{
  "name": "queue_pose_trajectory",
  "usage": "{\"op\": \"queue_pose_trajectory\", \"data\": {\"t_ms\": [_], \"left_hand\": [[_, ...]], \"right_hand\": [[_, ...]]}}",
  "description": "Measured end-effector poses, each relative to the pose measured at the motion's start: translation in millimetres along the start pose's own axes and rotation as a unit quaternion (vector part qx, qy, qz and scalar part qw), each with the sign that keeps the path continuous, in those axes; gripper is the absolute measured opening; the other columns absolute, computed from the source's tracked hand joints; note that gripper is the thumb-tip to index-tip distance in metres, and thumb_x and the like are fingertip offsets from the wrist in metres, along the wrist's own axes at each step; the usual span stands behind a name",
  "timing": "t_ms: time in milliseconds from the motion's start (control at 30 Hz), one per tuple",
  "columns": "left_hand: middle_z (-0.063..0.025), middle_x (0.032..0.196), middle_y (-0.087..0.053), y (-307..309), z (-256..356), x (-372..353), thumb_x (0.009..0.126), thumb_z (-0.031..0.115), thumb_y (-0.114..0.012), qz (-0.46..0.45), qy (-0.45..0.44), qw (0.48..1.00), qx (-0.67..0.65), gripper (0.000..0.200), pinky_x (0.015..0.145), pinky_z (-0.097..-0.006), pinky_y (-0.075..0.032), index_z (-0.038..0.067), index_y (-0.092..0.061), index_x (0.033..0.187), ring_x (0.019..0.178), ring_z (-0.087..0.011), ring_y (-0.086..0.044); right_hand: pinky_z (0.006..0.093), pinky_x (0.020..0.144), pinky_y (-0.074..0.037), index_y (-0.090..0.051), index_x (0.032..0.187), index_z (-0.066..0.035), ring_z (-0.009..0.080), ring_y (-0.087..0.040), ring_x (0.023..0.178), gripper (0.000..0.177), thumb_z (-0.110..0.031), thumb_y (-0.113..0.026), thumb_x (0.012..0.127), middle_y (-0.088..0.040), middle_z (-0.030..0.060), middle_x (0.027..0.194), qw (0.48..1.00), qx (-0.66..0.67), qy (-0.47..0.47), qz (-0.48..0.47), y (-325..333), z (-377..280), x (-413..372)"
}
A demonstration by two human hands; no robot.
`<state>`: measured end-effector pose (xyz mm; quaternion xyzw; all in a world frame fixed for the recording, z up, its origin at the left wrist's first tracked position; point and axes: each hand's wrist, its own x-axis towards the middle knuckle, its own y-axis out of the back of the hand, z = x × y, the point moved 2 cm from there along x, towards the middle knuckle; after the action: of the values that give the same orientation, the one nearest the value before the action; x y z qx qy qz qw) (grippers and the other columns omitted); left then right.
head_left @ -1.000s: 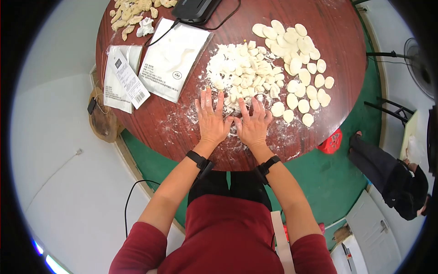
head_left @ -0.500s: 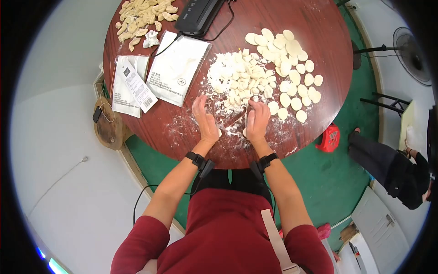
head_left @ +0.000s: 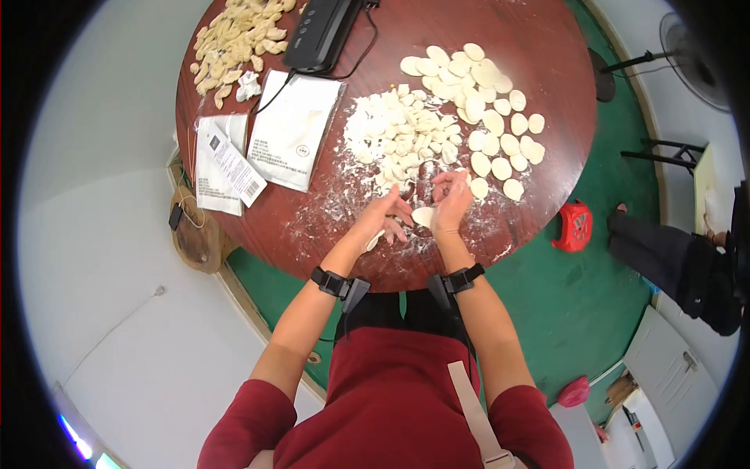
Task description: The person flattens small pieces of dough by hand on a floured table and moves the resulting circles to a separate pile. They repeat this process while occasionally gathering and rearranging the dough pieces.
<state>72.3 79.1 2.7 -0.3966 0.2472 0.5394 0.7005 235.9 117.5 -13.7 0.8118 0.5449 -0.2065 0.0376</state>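
Observation:
My left hand [head_left: 384, 216] is low over the floured table, fingers spread and pointing right. A flattened dough disc [head_left: 374, 241] shows under its wrist side. My right hand [head_left: 451, 203] is turned on its side with loosely curled, parted fingers. Another pale dough disc [head_left: 423, 217] lies by its palm, between the two hands. Just beyond the hands is a heap of small cut dough pieces [head_left: 408, 141] dusted with flour. Many flattened dough rounds [head_left: 493, 122] are spread to the right of that heap, the nearest close to my right fingertips.
The round reddish-brown table [head_left: 547, 47] carries tan lumps [head_left: 234, 47], a black appliance [head_left: 322, 35] with a cord, and silvery packets [head_left: 289, 129] at left. A red stool [head_left: 574, 227], a fan [head_left: 691, 62] and another person [head_left: 664, 250] are at right.
Both palms were pressed down near the table edge. My left hand has turned inward with spread fingers; my right has tilted onto its side, uncovering a dough disc. The view has shifted slightly.

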Motion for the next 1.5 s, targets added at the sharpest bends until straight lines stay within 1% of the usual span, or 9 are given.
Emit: {"op": "queue_pose_trajectory", "data": {"t_ms": [167,467,533,800,900,967,1100,1200,1500], "left_hand": [[-0.0039,0.087,-0.067,-20,-2,13,0.107,0.032,-0.059,-0.053,-0.011,0.998,0.012,0.027,0.043,-0.0219,-0.042,0.006,-0.063,0.108,0.061,-0.0122,-0.068],[-0.0029,0.091,-0.07,-3,-3,10,0.108,0.035,-0.055,0.002,-0.082,0.993,0.086,0.033,0.045,-0.0225,-0.042,0.005,-0.066,0.116,0.067,-0.0098,-0.068],[-0.0029,0.09,-0.07,3,-2,10,0.109,0.037,-0.053,0.012,-0.051,0.993,0.102,0.036,0.046,-0.0228,-0.043,0.005,-0.066,0.117,0.069,-0.0098,-0.069],[-0.0065,0.067,-0.064,-13,16,5,0.11,0.052,-0.042,0.046,-0.011,0.989,0.14,0.055,0.038,-0.0246,-0.036,0.004,-0.069,0.107,0.041,-0.0109,-0.05],[-0.0034,0.058,-0.055,-19,6,23,0.109,0.056,-0.038,0.058,-0.033,0.991,0.118,0.061,0.036,-0.0259,-0.032,0.004,-0.07,0.104,0.038,-0.0099,-0.042],[-0.0015,0.056,-0.052,-25,5,32,0.11,0.056,-0.037,0.081,-0.051,0.991,0.089,0.062,0.035,-0.0271,-0.029,0.004,-0.07,0.103,0.04,-0.0092,-0.04],[-0.0001,0.055,-0.049,-49,13,38,0.112,0.047,-0.035,0.15,-0.149,0.976,0.054,0.06,0.049,-0.0277,-0.031,0.004,-0.071,0.094,0.048,-0.0099,-0.043],[0.0013,0.054,-0.046,-62,19,41,0.113,0.045,-0.035,0.206,-0.238,0.949,0.024,0.058,0.048,-0.0273,-0.029,0.004,-0.07,0.092,0.048,-0.0089,-0.039],[0.0021,0.067,-0.048,-40,21,51,0.112,0.04,-0.037,0.31,-0.215,0.924,-0.068,0.05,0.053,-0.0273,-0.033,0.004,-0.066,0.092,0.058,-0.0103,-0.041]], "right_hand": [[0.0241,0.052,-0.029,-0.062,0.079,-0.001,0.0044,-0.038,0.056,0.052,-0.035,-0.042,0.113,-0.049,-0.0036,0.065,0.997,-0.018,0.05,-0.056,-4,-1,-1],[0.0353,0.065,-0.05,-0.073,0.099,-0.001,0.0197,-0.063,0.069,0.026,-0.026,-0.067,0.097,-0.068,0.0116,0.077,0.934,-0.253,0.16,-0.195,31,-21,-4],[0.0356,0.065,-0.051,-0.072,0.098,0.0,0.0232,-0.066,0.07,0.021,-0.021,-0.072,0.093,-0.07,0.0132,0.08,0.891,-0.317,0.024,-0.325,36,-24,-18],[0.0431,0.066,-0.052,-0.071,0.1,-0.004,0.0327,-0.066,0.07,0.015,-0.013,-0.074,0.088,-0.068,0.0186,0.081,0.925,-0.347,0.076,-0.134,100,-44,-13],[0.0462,0.074,-0.051,-0.071,0.101,-0.005,0.0333,-0.066,0.082,0.017,-0.014,-0.076,0.087,-0.07,0.0153,0.091,0.901,-0.418,0.078,-0.087,128,-56,-3],[0.0483,0.081,-0.048,-0.071,0.103,-0.007,0.0318,-0.064,0.097,0.021,-0.02,-0.077,0.087,-0.069,0.0109,0.103,0.79,-0.552,0.259,0.054,134,-69,-4],[0.0485,0.083,-0.047,-0.071,0.101,-0.009,0.0318,-0.064,0.1,0.028,-0.029,-0.079,0.084,-0.069,0.0089,0.103,0.823,-0.485,0.293,-0.035,102,-86,-22],[0.0432,0.079,-0.054,-0.071,0.103,-0.004,0.0328,-0.07,0.087,0.037,-0.038,-0.076,0.089,-0.072,0.0142,0.092,0.898,-0.338,0.131,-0.248,62,-80,-47],[0.0354,0.071,-0.053,-0.068,0.107,-0.001,0.0195,-0.067,0.075,0.018,-0.015,-0.07,0.095,-0.072,0.0128,0.083,0.965,-0.19,0.03,-0.178,32,-39,-59]]}}
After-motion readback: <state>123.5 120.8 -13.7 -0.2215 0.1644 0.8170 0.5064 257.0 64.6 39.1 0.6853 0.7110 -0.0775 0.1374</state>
